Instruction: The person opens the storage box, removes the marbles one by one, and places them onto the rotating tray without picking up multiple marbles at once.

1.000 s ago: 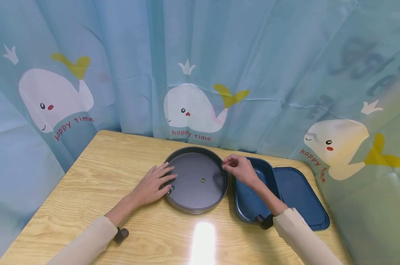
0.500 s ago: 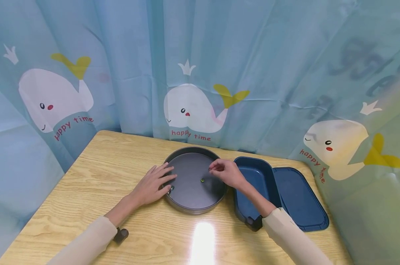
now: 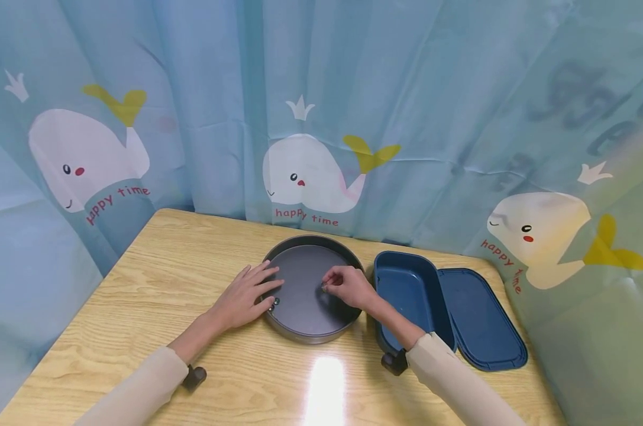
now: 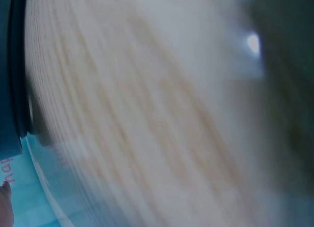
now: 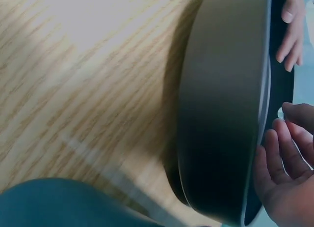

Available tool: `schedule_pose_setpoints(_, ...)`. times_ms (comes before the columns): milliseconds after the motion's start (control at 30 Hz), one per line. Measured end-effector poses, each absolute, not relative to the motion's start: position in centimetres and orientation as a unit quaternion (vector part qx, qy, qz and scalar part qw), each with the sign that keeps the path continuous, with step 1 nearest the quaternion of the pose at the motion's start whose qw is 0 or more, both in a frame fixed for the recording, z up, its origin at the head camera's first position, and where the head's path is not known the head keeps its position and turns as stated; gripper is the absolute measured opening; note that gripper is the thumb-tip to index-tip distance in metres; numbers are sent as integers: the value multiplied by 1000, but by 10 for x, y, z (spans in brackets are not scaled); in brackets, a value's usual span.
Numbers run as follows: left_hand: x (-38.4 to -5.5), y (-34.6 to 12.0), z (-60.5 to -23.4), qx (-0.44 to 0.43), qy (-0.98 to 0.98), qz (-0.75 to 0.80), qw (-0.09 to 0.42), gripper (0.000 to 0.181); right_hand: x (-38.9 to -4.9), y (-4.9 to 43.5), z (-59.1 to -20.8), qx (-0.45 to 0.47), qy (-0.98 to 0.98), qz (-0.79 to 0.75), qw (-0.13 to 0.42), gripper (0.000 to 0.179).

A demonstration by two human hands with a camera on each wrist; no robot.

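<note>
A round dark grey pan (image 3: 300,313) stands on the wooden table. My left hand (image 3: 244,296) lies over its left rim with the fingers spread. By that thumb, at the pan's left side, are small dark glass marbles (image 3: 276,302). Inside the pan, near its middle, my right hand (image 3: 350,287) pinches a small clear marble (image 5: 281,113) between thumb and fingertips. From the right wrist, the pan's outer wall (image 5: 221,104) fills the middle of the view. The left wrist view shows mostly blurred table, with a fingertip (image 4: 5,207) at its edge.
Right of the pan sits an open blue rectangular box (image 3: 406,290), under my right forearm. Its flat blue lid (image 3: 483,319) lies beyond it on the right. A light blue curtain (image 3: 321,71) with whale prints hangs behind the table.
My right hand has moved left from the pan's right rim and down to the green-tinted marble near the middle, which it now pinches. The left hand has kept its place.
</note>
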State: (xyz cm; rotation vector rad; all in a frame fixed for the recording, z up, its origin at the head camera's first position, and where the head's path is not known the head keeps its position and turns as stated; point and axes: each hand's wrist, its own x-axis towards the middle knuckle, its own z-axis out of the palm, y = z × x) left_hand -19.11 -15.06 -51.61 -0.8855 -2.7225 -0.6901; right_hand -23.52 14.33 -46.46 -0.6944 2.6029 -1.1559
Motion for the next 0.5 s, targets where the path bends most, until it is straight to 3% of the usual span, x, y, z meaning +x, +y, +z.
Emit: schedule_pose_setpoints(500,-191,-151,-515,-297,-920,-233,101,39,-244,132,-472,-214,912,-341,77,6)
